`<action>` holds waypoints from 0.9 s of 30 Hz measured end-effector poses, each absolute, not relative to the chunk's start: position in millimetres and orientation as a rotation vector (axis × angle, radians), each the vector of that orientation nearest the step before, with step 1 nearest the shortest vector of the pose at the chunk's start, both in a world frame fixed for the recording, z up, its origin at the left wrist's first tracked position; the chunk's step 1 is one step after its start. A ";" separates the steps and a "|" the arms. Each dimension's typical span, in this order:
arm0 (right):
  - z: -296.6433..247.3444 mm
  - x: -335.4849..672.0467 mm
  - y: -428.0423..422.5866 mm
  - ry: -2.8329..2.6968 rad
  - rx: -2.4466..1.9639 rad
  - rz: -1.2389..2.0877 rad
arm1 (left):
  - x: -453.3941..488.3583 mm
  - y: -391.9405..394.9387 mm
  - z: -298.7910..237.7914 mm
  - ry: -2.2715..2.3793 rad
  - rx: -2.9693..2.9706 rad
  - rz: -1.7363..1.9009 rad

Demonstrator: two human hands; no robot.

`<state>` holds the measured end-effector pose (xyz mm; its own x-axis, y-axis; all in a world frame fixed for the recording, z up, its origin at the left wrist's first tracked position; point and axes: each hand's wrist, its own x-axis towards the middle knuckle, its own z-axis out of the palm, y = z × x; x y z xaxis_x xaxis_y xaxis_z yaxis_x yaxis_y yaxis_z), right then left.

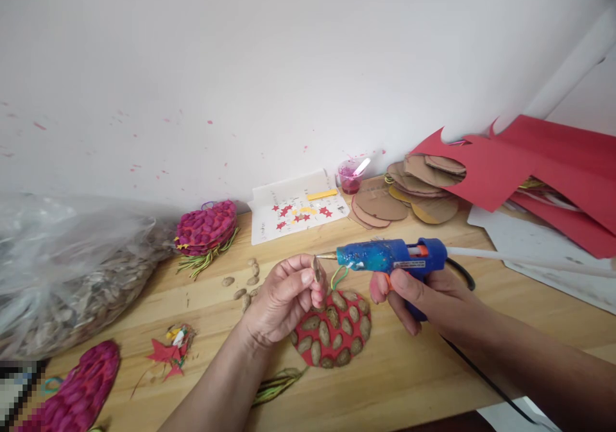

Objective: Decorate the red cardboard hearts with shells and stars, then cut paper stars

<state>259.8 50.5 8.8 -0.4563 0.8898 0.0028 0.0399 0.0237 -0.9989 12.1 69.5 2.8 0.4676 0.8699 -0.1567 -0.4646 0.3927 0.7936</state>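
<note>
left hand point(285, 298): we pinch one peanut shell point(316, 270) narrowly between thumb and fingers, raised above the upper left part of the red disc.
right hand point(428, 294): we hold a blue glue gun point(378, 253) by its handle, fingers curled around it near the orange trigger.
nozzle point(327, 255): it points left, its tip right at the top of our pinched shell; we cannot tell whether the two touch.
glue stick point(500, 253): white, it juts from the rear of the gun toward the right.
red disc point(329, 351): it lies on the wooden table point(206, 310) below our hands, studded with peanut shells, a yellow-green loop point(339, 278) at its top and green strands point(279, 386) at its lower left.
loose shells point(228, 282): they lie just left of our left hand.
clear bag point(106, 239): full of shells, at the far left.
magenta piece point(206, 223): shell-covered, beside the bag.
white sheet point(262, 226): it carries small red stars and a yellow strip.
plastic cup point(350, 185): it stands near the wall, magenta inside.
cardboard discs point(380, 202): they lie stacked beside the red paper point(553, 162).
</note>
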 end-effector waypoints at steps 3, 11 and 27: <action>6.7 261.2 49.7 -1.591 -0.968 1.520 | 12.4 69.3 3.4 0.631 0.757 0.917; 4.6 262.2 49.9 -1.592 -0.967 1.529 | 14.0 69.0 4.8 0.644 0.760 0.916; 11.8 259.4 51.1 -1.594 -1.004 1.541 | 13.4 67.4 4.5 0.678 0.752 0.912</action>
<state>259.4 51.1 11.8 -0.4604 0.8871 -0.0336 0.0633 -0.0050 -0.9980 13.4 67.4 4.5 0.4481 0.8727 -0.1939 -0.4372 0.4031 0.8040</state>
